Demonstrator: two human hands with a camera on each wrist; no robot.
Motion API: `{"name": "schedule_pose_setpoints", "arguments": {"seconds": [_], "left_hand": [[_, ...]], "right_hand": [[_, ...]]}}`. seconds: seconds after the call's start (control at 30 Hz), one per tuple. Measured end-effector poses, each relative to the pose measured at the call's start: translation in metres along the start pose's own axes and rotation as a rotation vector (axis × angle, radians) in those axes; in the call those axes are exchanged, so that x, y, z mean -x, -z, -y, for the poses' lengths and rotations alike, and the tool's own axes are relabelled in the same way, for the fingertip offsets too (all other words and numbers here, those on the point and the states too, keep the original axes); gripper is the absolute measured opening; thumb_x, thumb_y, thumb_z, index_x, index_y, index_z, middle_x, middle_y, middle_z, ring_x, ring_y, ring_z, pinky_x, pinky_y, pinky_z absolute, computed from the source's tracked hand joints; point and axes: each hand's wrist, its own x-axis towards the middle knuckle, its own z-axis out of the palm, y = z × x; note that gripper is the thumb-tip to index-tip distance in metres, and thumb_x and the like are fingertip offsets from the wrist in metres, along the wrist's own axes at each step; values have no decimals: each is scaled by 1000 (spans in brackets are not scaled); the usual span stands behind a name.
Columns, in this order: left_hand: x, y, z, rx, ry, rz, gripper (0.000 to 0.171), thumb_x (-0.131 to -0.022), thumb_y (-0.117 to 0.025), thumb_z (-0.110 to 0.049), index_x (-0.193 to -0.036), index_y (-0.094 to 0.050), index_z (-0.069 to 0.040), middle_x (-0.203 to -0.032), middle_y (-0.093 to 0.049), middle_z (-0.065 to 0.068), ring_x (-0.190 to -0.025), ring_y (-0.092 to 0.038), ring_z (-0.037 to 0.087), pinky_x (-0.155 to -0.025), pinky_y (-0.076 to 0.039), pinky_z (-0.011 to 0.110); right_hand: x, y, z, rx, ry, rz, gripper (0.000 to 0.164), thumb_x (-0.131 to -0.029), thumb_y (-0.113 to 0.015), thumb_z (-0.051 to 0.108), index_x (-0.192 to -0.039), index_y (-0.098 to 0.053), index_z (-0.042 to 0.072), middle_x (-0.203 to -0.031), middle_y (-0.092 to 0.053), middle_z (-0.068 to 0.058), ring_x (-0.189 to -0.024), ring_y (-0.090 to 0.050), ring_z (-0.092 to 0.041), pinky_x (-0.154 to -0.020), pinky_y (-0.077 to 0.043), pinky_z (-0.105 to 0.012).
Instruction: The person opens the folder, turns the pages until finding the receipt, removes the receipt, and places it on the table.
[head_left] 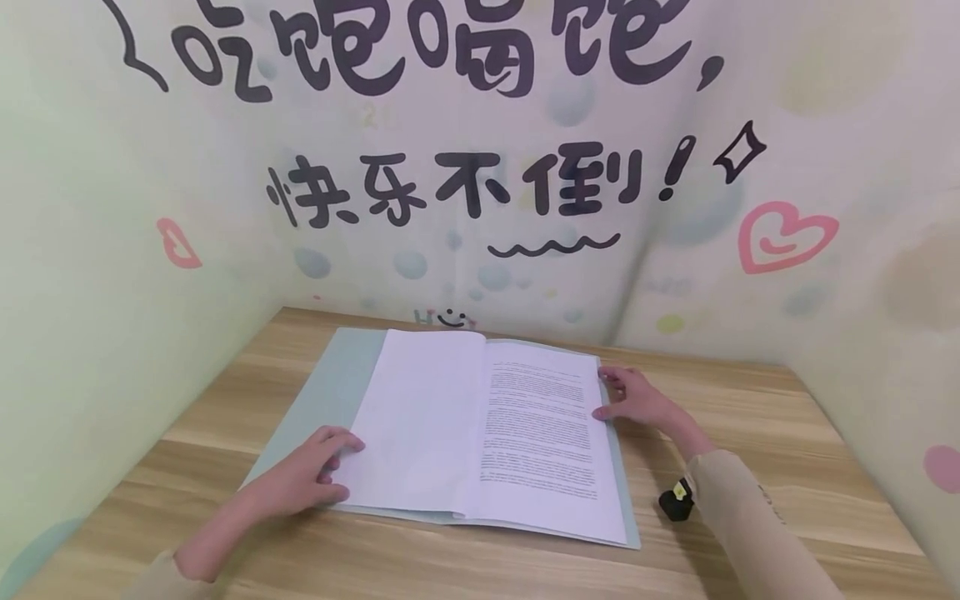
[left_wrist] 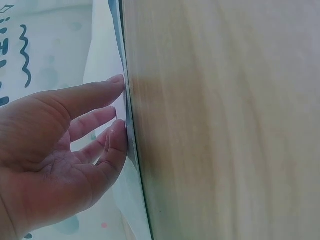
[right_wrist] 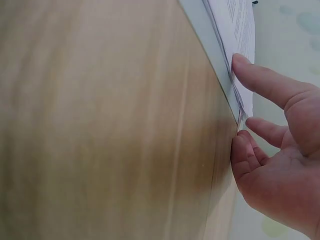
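A pale blue folder (head_left: pixel 321 392) lies spread out on the table with white sheets in it. Its left sheet (head_left: pixel 420 417) looks blank, while the right sheet (head_left: pixel 536 433) carries dense printed text. My left hand (head_left: pixel 303 475) rests at the lower left of the blank sheet, thumb and fingers spread apart and touching it. At the right edge of the printed sheet is my right hand (head_left: pixel 637 398). In the right wrist view its thumb (right_wrist: pixel 265 82) touches the sheet's edge, and the other fingers reach down beside the folder's corner. Neither hand grips anything.
A small black object with a yellow label (head_left: pixel 677 500) sits on the wooden table (head_left: pixel 525 575), beside the right sleeve (head_left: pixel 750 517). Behind the table rises a light wall covering (head_left: pixel 465 283) with large black characters and pink hearts.
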Motion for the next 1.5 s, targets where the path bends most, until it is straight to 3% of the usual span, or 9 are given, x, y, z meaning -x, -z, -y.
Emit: {"name": "schedule_pose_setpoints", "arguments": {"seconds": [0.57, 1.03, 1.2, 1.37, 1.5], "left_hand": [[-7, -1, -4, -4, -2, 0, 50, -79, -78, -10, -124, -57, -3, -125, -48, 16, -87, -45, 7, -70, -47, 19], [-8, -2, -2, 0, -3, 7, 51, -80, -79, -11, -125, -56, -3, -125, -48, 17, -88, -45, 7, -71, -48, 20], [-7, -2, -2, -5, 1, 9, 52, -80, -79, -12, -126, -56, -3, -127, -48, 18, -89, -46, 9, -71, -48, 20], [-5, -2, -2, -7, 5, 10, 52, -80, -79, -12, -126, -56, -3, -128, -48, 19, -91, -47, 11, -72, -48, 20], [-6, -2, -2, -8, 5, 11, 52, -80, -79, -12, -126, -56, -4, -129, -47, 19, -91, -47, 11, -72, -48, 20]], "right_hand": [[-1, 2, -9, -7, -36, -9, 90, -81, -81, 32, -150, -34, -1, -146, -33, -29, -133, -38, -49, -107, -37, -62], [3, 13, -2, -12, 59, -35, 86, -82, -80, 23, -150, -33, -2, -137, -49, -28, -124, -49, -44, -102, -43, -58], [2, 12, 1, -34, 115, -77, 75, -85, -76, 14, -146, -37, -5, -122, -59, -24, -113, -56, -37, -98, -47, -51], [1, 7, 4, -91, 94, -112, 69, -87, -73, 8, -147, -39, -1, -116, -62, -22, -102, -62, -30, -88, -53, -35], [2, 4, 7, -120, 76, -135, 67, -88, -70, 5, -148, -39, 3, -116, -62, -23, -99, -65, -29, -84, -54, -31]]}}
